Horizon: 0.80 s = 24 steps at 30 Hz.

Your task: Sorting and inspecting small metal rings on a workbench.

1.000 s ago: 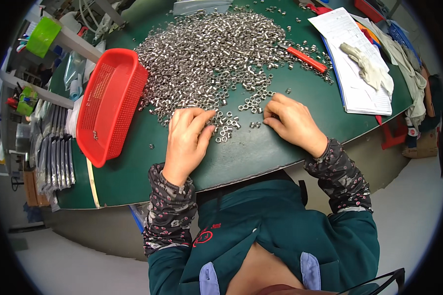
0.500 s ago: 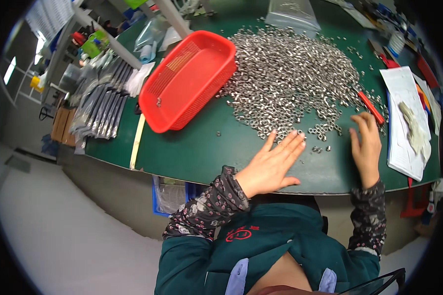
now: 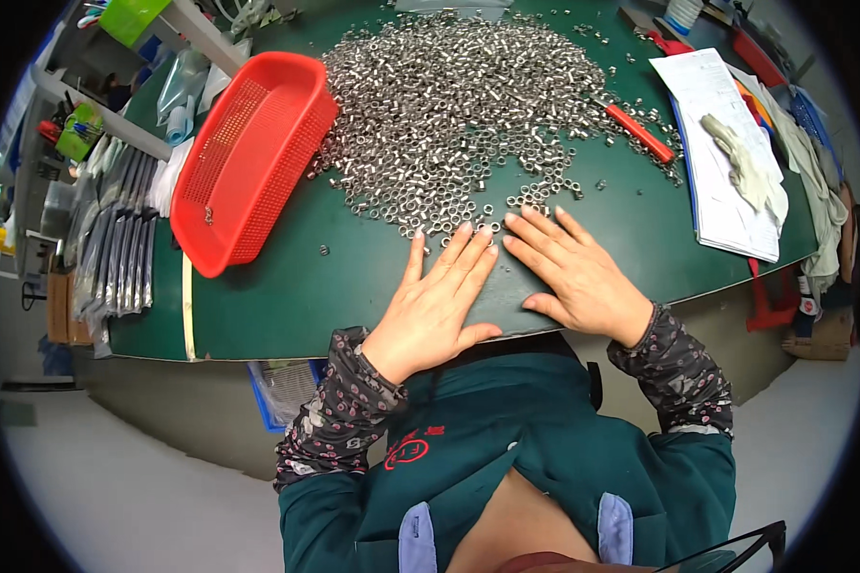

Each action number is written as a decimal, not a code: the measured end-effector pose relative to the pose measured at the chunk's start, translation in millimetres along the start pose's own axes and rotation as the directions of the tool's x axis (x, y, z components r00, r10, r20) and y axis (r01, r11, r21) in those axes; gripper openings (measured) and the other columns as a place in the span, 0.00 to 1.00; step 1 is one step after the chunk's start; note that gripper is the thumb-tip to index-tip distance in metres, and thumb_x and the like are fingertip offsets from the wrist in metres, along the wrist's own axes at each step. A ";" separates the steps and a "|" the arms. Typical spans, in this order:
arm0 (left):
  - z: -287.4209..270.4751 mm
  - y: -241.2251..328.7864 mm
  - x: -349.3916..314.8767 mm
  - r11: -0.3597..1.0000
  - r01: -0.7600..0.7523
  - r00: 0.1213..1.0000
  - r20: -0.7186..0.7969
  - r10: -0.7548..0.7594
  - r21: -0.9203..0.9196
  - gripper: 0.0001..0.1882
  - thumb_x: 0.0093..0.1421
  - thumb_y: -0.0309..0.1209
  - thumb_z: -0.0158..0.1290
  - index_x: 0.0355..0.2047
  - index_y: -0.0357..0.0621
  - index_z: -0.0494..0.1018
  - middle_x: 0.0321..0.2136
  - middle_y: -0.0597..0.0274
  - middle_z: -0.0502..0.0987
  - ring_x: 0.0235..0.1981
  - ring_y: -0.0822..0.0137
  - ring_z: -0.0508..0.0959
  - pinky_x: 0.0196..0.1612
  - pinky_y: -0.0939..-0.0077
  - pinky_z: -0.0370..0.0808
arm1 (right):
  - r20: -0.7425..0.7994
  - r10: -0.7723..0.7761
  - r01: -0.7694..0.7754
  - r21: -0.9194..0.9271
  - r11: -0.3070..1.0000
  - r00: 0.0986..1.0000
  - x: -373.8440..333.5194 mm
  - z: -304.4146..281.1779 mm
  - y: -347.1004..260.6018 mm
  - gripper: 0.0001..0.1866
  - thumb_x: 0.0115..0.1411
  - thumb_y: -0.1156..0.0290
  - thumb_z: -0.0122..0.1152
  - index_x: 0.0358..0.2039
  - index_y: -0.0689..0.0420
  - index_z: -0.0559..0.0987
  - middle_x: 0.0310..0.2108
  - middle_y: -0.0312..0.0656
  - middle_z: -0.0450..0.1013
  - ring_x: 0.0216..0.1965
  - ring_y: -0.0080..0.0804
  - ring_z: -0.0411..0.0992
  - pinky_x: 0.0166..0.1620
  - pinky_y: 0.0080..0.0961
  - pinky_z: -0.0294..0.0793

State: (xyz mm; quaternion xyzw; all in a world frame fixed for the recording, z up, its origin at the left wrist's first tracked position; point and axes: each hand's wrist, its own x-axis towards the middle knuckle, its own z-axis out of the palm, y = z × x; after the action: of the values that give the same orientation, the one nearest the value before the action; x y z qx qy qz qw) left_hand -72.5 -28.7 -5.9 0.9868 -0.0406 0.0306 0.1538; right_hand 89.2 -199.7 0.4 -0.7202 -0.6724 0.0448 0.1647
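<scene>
Small silvery rings, apparently metal, lie loosely heaped.

A green jacket bears a red emblem and lilac tabs, with dark floral oversleeves.

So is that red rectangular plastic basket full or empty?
Nearly empty: the red plastic basket shows only a few silvery metal pieces at its near end.

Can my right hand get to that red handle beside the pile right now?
Probably yes: your right hand lies flat, apparently holding nothing, and mostly bare green tabletop separates it from the red handle, with only a few small metal pieces between.
</scene>
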 end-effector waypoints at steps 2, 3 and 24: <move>0.6 0.6 0.9 0.999 0.012 1.000 -0.028 -0.013 -0.030 0.48 0.51 0.50 0.57 0.65 0.41 0.48 0.66 0.55 0.48 0.68 0.55 0.45 0.65 0.43 0.37 | 0.000 -0.004 0.004 -0.002 1.000 1.000 -2.2 1.7 -0.2 0.34 0.56 0.57 0.58 0.60 0.59 0.62 0.63 0.46 0.55 0.66 0.41 0.50 0.65 0.45 0.47; 1.2 -0.6 2.7 1.000 0.013 0.999 -0.031 -0.014 -0.029 0.48 0.51 0.50 0.57 0.65 0.41 0.48 0.66 0.55 0.48 0.68 0.55 0.45 0.65 0.43 0.37 | -0.005 0.008 -0.008 -0.003 1.000 1.000 -2.2 1.8 0.1 0.34 0.56 0.57 0.58 0.60 0.59 0.62 0.63 0.47 0.54 0.66 0.41 0.50 0.65 0.45 0.48; 1.7 -39.5 15.9 0.987 0.126 0.979 -0.173 -0.107 0.102 0.50 0.54 0.57 0.51 0.65 0.36 0.44 0.66 0.49 0.45 0.68 0.55 0.42 0.64 0.40 0.33 | -0.110 -0.079 0.069 -0.089 0.994 0.991 57.7 14.6 11.3 0.38 0.59 0.49 0.52 0.62 0.61 0.58 0.66 0.49 0.50 0.67 0.41 0.46 0.66 0.43 0.45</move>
State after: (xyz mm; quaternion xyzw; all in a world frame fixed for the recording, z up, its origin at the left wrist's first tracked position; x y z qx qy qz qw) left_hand -53.0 7.2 -18.2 0.9885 0.0323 0.1062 0.1024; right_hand 101.1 -140.8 -7.7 -0.7024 -0.6897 -0.0308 0.1733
